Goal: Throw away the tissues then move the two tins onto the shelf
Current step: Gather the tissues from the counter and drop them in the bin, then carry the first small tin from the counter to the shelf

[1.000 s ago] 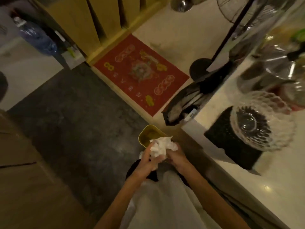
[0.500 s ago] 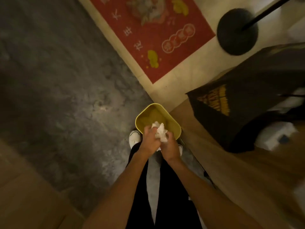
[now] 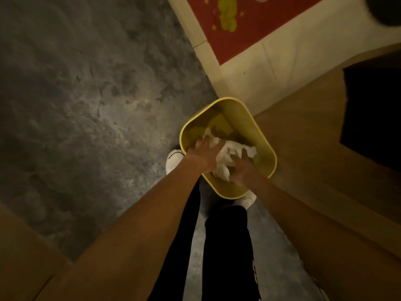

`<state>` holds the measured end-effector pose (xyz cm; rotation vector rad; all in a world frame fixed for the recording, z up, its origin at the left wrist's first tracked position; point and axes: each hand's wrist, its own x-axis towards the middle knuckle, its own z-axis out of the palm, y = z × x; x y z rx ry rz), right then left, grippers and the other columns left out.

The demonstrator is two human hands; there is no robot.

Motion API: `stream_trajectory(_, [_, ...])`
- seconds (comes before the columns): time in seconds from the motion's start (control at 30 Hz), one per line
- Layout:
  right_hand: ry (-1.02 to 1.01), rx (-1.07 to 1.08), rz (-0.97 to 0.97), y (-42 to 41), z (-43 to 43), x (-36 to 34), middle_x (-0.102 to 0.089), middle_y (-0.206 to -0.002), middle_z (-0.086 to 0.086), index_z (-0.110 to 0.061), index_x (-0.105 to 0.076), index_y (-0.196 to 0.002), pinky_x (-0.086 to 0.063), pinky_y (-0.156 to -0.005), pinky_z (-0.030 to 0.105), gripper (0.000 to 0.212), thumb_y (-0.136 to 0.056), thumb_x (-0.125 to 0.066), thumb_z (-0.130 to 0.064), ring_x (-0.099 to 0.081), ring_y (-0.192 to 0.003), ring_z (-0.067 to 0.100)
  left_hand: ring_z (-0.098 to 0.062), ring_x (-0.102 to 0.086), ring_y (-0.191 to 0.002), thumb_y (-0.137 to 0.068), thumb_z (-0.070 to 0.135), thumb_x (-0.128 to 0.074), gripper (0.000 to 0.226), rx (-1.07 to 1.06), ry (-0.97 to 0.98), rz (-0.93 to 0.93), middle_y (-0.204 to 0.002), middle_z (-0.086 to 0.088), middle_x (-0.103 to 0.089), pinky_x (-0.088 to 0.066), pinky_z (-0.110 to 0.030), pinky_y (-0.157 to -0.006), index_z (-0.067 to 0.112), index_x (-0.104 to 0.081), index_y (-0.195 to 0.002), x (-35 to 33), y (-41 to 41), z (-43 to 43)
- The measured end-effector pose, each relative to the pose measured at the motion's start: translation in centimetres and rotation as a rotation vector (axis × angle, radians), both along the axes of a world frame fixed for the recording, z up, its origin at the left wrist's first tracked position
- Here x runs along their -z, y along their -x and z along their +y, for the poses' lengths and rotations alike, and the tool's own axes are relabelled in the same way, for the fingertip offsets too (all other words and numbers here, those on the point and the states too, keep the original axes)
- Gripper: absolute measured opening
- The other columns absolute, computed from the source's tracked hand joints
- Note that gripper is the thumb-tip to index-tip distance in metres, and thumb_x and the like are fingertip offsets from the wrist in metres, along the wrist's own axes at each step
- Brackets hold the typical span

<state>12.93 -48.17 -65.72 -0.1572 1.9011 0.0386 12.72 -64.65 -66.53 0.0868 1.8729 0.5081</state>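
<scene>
Fingers (image 3: 202, 144) now spread (tissues (image 3: 230, 156) perhaps released)

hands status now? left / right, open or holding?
Left hand: fingers spread open, resting on the tissues inside the yellow bin.
Right hand: fingers spread open on the tissues, not gripping.

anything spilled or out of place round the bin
Nothing stands out. The tissues are inside the yellow bin, under the left hand and right hand; none show on the floor, and the bin stands upright.
</scene>
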Motion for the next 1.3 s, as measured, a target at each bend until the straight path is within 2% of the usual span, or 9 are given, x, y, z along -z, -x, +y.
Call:
stream_trajectory(0.1, [0.068,0.146,0.044,1.1,-1.2,-4.6,-0.033,-0.154,0.016,-0.016,-0.026,-0.151,-0.028,-0.112,0.044,0.071,-0.091,-0.061,-0.03,-0.032,-0.141,0.034,-0.041,-0.011,-0.147,-0.098,0.035,-0.048,0.072,0.089,-0.008,0.079,-0.162,-0.014,-0.01,-0.022,-0.058,-0.116,0.032,-0.005,-0.155,-4.3,1.2,-1.4])
stream_trajectory(0.23, [0.219,0.43,0.202,2.4,-3.2,-16.3,-0.061,-0.127,0.015,-0.014,-0.055,-0.131,-0.048,-0.096,0.047,0.043,-0.089,-0.063,-0.023,-0.057,-0.116,0.035,-0.04,-0.039,-0.134,-0.095,0.025,-0.049,0.059,0.057,0.019,0.174,-0.149,-0.016,-0.038,-0.038,-0.052,-0.108,0.022,-0.027,-0.15,-15.3,2.0,-4.0])
stream_trajectory(0.37, [0.228,0.544,0.329,2.1,-4.9,-30.9,-0.071,-0.104,0.01,-0.019,-0.067,-0.103,-0.049,-0.079,0.033,0.02,-0.091,-0.055,-0.03,-0.065,-0.098,0.032,-0.039,-0.055,-0.119,-0.094,0.018,-0.049,0.044,0.109,-0.001,0.24,-0.136,-0.014,-0.054,-0.047,-0.048,-0.094,0.021,-0.046,-0.137,-29.7,1.5,-6.7])
stream_trajectory(0.43, [0.224,0.539,0.388,1.3,-5.0,-37.9,-0.07,-0.095,0.005,-0.022,-0.065,-0.095,-0.051,-0.075,0.035,0.021,-0.091,-0.05,-0.036,-0.066,-0.09,0.029,-0.04,-0.058,-0.114,-0.095,0.017,-0.045,0.038,0.135,0.0,0.254,-0.132,-0.015,-0.057,-0.048,-0.046,-0.088,0.02,-0.049,-0.133,-36.7,1.3,-7.5])
stream_trajectory(0.5, [0.247,0.532,0.446,-0.4,-4.4,-44.5,-0.069,-0.094,0.001,-0.025,-0.064,-0.095,-0.053,-0.076,0.038,0.021,-0.092,-0.049,-0.039,-0.066,-0.089,0.025,-0.04,-0.058,-0.113,-0.096,0.019,-0.043,0.036,0.154,0.01,0.306,-0.13,-0.016,-0.058,-0.048,-0.042,-0.085,0.017,-0.051,-0.13,-43.2,0.8,-7.5])
stream_trajectory(0.7, [0.416,0.584,0.602,-10.6,1.1,-59.0,-0.069,-0.105,-0.001,-0.028,-0.062,-0.105,-0.053,-0.075,0.038,0.022,-0.094,-0.05,-0.042,-0.065,-0.093,0.021,-0.036,-0.057,-0.115,-0.098,0.026,-0.042,0.034,0.227,-0.003,0.558,-0.127,-0.014,-0.058,-0.047,-0.051,-0.095,0.015,-0.055,-0.127,-58.6,-5.3,-3.4])
stream_trajectory(0.93, [0.349,0.804,0.72,-29.9,14.9,-63.7,-0.065,-0.119,-0.002,-0.031,-0.06,-0.115,-0.053,-0.085,0.04,0.024,-0.096,-0.049,-0.042,-0.062,-0.104,0.02,-0.03,-0.063,-0.108,-0.097,0.026,-0.048,0.03,0.433,-0.141,0.615,-0.123,-0.009,-0.065,-0.051,-0.04,-0.086,0.019,-0.058,-0.124,-65.4,-18.5,10.4])
stream_trajectory(1.07, [0.166,1.029,0.742,-42.0,23.4,-64.7,-0.063,-0.123,-0.001,-0.029,-0.06,-0.119,-0.051,-0.087,0.039,0.028,-0.097,-0.049,-0.04,-0.061,-0.109,0.021,-0.025,-0.057,-0.117,-0.098,0.026,-0.047,0.036,0.577,-0.237,0.687,-0.135,-0.004,-0.057,-0.05,-0.046,-0.097,0.021,-0.053,-0.134,-67.2,-25.3,19.7])
stream_trajectory(1.3, [0.044,1.338,0.766,-53.2,33.4,-66.8,-0.066,-0.121,-0.001,-0.024,-0.064,-0.12,-0.052,-0.088,0.037,0.028,-0.097,-0.054,-0.036,-0.062,-0.108,0.018,-0.021,-0.06,-0.115,-0.099,0.028,-0.046,0.038,0.842,-0.361,0.724,-0.135,0.0,-0.058,-0.051,-0.041,-0.096,0.023,-0.053,-0.136,-69.6,-27.8,31.7])
